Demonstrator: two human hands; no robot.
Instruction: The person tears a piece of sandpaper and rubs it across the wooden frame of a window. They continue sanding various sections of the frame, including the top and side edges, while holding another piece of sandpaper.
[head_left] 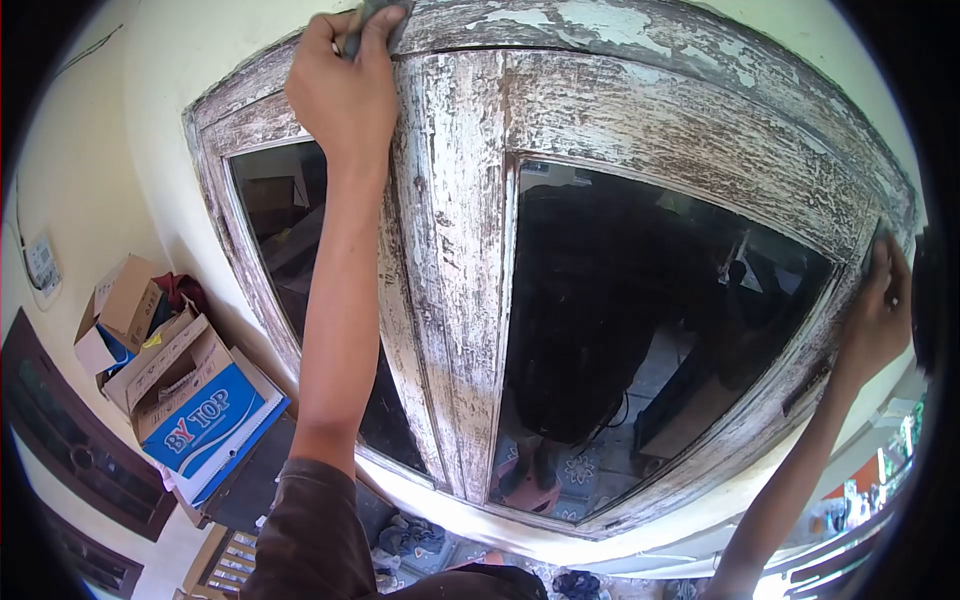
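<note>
My left hand point(345, 75) is raised to the top of an old wooden window frame point(620, 110). Its fingers are closed round a small dark grey piece point(388, 12), cut off by the picture's upper edge; its kind is unclear. My right hand point(880, 305) grips the frame's right edge with bent fingers. White paint is flaking off the weathered wood, and brown and grey patches show. Two dark panes, the larger pane point(620, 330) on the right, sit in the frame. Reflections show in the glass.
At left, an open cardboard box point(205, 415) with blue print stands on a dark surface, another carton point(125, 305) behind it. A wall switch point(43, 265) has a cable. Dark cloth point(410, 535) lies on the patterned floor below. A wooden slatted piece point(230, 560) stands lower left.
</note>
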